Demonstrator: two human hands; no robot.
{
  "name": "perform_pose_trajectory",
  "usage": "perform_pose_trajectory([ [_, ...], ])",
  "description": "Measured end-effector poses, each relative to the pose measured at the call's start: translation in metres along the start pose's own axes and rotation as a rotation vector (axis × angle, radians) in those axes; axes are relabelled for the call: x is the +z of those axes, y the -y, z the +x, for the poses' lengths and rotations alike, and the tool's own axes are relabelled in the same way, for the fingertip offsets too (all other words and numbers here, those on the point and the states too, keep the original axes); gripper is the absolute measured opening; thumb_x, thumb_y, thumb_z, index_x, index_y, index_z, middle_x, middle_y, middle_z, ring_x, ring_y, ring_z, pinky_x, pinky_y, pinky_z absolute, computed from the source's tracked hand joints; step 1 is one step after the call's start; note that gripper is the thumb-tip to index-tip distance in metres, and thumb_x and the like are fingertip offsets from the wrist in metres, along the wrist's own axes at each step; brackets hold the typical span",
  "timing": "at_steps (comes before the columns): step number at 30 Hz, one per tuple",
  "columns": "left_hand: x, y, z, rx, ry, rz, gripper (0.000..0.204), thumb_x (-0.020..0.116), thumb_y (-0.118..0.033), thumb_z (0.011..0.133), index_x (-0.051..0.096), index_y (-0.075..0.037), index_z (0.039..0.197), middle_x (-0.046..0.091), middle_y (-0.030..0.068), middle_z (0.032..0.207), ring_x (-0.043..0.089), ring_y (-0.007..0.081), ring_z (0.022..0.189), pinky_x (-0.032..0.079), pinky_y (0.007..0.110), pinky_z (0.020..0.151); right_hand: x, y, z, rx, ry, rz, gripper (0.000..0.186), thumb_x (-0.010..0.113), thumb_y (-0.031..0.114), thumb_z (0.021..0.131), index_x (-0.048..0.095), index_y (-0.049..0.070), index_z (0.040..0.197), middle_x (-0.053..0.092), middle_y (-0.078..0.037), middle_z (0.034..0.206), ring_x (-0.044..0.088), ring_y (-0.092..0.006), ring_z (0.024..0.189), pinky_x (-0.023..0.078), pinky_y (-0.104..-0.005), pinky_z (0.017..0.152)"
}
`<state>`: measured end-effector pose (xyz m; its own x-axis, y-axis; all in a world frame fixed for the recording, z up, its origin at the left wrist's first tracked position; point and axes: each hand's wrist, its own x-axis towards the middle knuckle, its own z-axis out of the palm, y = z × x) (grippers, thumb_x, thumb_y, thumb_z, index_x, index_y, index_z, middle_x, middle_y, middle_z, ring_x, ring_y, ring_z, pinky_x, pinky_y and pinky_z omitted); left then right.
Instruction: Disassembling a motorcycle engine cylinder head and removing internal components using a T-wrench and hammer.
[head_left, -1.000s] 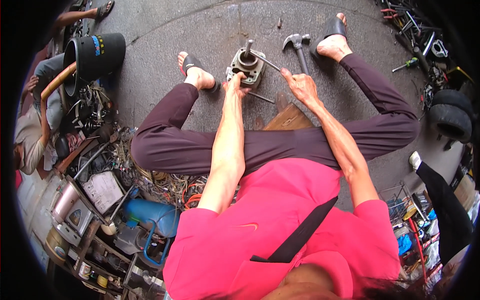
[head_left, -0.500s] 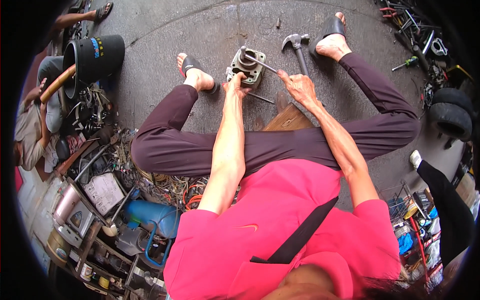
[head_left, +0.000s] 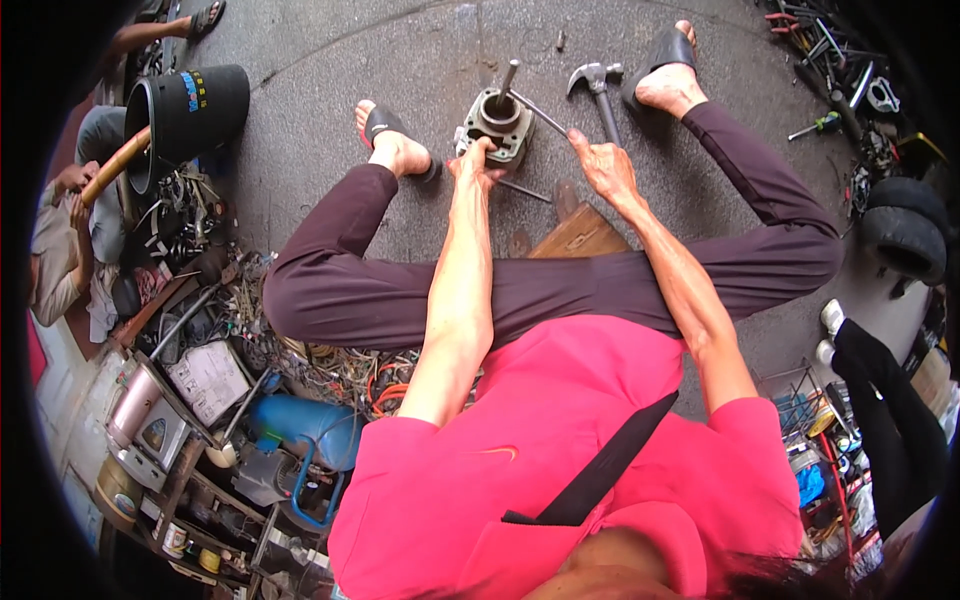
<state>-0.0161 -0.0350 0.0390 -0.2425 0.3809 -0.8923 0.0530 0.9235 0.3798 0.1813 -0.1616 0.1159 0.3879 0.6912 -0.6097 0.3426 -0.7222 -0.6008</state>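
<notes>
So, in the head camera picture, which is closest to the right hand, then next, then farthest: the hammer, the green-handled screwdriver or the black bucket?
Nearest to farthest from the right hand:
1. Hammer: on the floor, just beyond the hand.
2. Green-handled screwdriver: on the floor, off to the right.
3. Black bucket: far over on the left.

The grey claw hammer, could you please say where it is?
In the head view, the grey claw hammer lies upper right of centre, between the grey metal cylinder block and the black right sandal, beyond the right hand.
</notes>
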Motion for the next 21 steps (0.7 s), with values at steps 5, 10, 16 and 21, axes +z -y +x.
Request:
perform_pose_trajectory([
  [5,0.000,-0.003,-0.006,0.003,0.033,0.003,0.036,0.069,-0.006,0.057,0.059,0.008,0.089,0.065,0.0188,0.081,0.064,0.0283,0.057,0.050,0.034,0.037,-0.004,0.004,0.001,-0.175,-0.232,0.305,0.080,0.039,0.070,0.086,0.059,-0.003,0.060,0.052,-0.023,0.053,0.057,-0.0366,0.054,0.039,-0.0481,0.056],
  [10,0.004,-0.006,-0.012,0.034,0.060,-0.079,0.040,0.069,-0.008,0.060,0.058,0.008,0.095,0.064,0.0186,0.081,0.063,0.0292,0.056,0.052,0.036,0.037,0.014,-0.005,0.006,0.063,0.035,-0.195,0.088,0.032,0.078,0.082,0.066,-0.002,0.067,0.063,-0.026,0.071,0.065,-0.0420,0.079,0.047,-0.0494,0.073],
  [16,0.002,-0.008,-0.007,-0.016,0.065,-0.016,0.041,0.070,-0.008,0.060,0.056,0.008,0.096,0.065,0.0203,0.084,0.064,0.0302,0.056,0.052,0.036,0.037,-0.004,0.005,0.004,-0.055,-0.012,-0.015,0.084,0.034,0.072,0.086,0.059,-0.004,0.061,0.053,-0.024,0.058,0.056,-0.0369,0.061,0.042,-0.0483,0.061],
  [21,0.004,-0.008,-0.002,0.014,0.025,0.028,0.042,0.070,-0.009,0.061,0.056,0.008,0.096,0.065,0.0203,0.084,0.065,0.0300,0.059,0.053,0.037,0.037,0.000,0.008,0.000,-0.135,-0.146,0.178,0.081,0.038,0.068,0.089,0.051,-0.006,0.057,0.042,-0.018,0.050,0.040,-0.0242,0.049,0.036,-0.0449,0.053],
])
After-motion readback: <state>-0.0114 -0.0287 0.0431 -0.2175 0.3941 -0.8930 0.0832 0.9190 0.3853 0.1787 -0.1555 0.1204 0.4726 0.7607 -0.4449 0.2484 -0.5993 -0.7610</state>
